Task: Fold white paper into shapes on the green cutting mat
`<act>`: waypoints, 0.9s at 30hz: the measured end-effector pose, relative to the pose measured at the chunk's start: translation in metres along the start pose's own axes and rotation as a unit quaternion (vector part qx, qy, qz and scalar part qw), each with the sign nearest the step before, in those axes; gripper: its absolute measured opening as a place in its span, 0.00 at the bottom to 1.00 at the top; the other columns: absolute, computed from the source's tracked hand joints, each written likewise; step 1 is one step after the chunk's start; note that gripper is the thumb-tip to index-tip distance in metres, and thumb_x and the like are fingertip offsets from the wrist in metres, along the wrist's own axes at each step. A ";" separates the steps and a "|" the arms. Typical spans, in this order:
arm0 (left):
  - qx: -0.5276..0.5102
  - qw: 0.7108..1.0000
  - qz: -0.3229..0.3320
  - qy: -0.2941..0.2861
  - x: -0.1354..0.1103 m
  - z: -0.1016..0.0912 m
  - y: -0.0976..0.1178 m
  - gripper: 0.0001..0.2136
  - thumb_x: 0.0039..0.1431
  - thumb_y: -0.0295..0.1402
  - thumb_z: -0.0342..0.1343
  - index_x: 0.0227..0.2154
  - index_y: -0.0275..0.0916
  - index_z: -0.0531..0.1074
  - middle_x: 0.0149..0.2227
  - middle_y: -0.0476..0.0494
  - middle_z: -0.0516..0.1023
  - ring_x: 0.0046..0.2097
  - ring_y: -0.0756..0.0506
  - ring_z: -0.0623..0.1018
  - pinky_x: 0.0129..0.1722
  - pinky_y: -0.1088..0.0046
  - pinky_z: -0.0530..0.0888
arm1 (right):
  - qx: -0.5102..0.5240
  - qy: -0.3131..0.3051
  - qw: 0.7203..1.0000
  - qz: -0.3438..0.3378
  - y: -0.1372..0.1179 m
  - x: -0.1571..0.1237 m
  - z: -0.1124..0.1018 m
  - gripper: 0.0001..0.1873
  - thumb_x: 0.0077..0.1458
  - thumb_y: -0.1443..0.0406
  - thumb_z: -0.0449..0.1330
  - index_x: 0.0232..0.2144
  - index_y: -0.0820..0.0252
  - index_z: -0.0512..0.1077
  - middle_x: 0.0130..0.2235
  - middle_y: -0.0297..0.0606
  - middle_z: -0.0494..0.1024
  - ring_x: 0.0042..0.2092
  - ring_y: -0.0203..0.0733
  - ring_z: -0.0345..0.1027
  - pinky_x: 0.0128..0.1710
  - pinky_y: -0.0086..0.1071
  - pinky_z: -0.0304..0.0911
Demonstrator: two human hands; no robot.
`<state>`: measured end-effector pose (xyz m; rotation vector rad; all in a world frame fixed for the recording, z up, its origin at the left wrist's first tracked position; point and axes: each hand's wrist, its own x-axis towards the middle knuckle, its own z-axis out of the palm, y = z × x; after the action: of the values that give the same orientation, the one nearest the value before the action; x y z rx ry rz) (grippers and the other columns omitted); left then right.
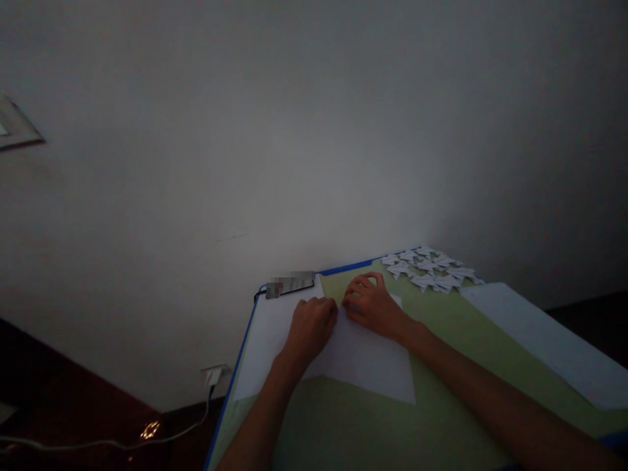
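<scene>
A white sheet of paper (373,366) lies on a pale green table top (441,418) with a blue edge. My left hand (311,327) rests on the sheet's far left part, fingers curled down and pressed onto the paper. My right hand (370,304) sits just to its right at the sheet's far edge, fingers bent and pinching the paper there. The two hands nearly touch.
Several small folded white paper planes (432,268) lie piled at the table's far right corner. More white paper (549,340) lies along the right side. A dark phone-like object (292,286) sits at the far edge. A wall socket (214,375) with a cable is at lower left.
</scene>
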<state>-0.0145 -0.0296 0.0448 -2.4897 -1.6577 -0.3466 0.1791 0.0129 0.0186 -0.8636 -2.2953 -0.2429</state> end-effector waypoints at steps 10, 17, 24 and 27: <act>0.001 0.999 -0.037 -0.015 0.002 -0.007 -0.016 0.09 0.67 0.32 0.49 0.38 0.40 0.75 0.40 0.40 0.82 0.44 0.41 0.79 0.42 0.67 0.65 | 0.020 -0.043 0.998 0.044 0.037 -0.003 -0.001 0.04 0.59 0.68 0.61 0.36 0.56 0.76 0.41 0.37 0.81 0.51 0.46 0.68 0.56 0.48 0.46; -0.025 0.998 -0.060 -0.017 -0.001 -0.010 -0.025 0.08 0.65 0.31 0.51 0.36 0.40 0.75 0.40 0.40 0.82 0.44 0.41 0.79 0.43 0.68 0.66 | 0.011 -0.035 0.995 0.089 0.059 -0.009 -0.004 0.03 0.58 0.68 0.61 0.33 0.57 0.76 0.40 0.38 0.81 0.51 0.48 0.68 0.55 0.48 0.49; -0.194 0.967 -0.146 0.075 0.006 0.000 -0.045 0.07 0.63 0.33 0.52 0.33 0.40 0.75 0.37 0.42 0.81 0.39 0.44 0.79 0.41 0.69 0.71 | 0.069 0.072 0.969 0.225 0.068 -0.013 0.005 0.10 0.61 0.63 0.58 0.42 0.58 0.76 0.44 0.42 0.80 0.50 0.49 0.70 0.53 0.44 0.62; -0.320 0.925 -0.162 0.127 0.010 0.002 -0.051 0.06 0.60 0.35 0.54 0.33 0.39 0.72 0.38 0.42 0.80 0.41 0.44 0.79 0.41 0.68 0.74 | 0.165 0.107 0.935 0.295 0.060 -0.010 0.018 0.26 0.60 0.56 0.60 0.57 0.62 0.69 0.51 0.50 0.77 0.51 0.50 0.72 0.51 0.43 0.67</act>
<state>-0.0574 -0.0005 0.0446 -2.3726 -2.0827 -1.3863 0.2138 0.0610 -0.0046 -1.2249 -1.7112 0.2935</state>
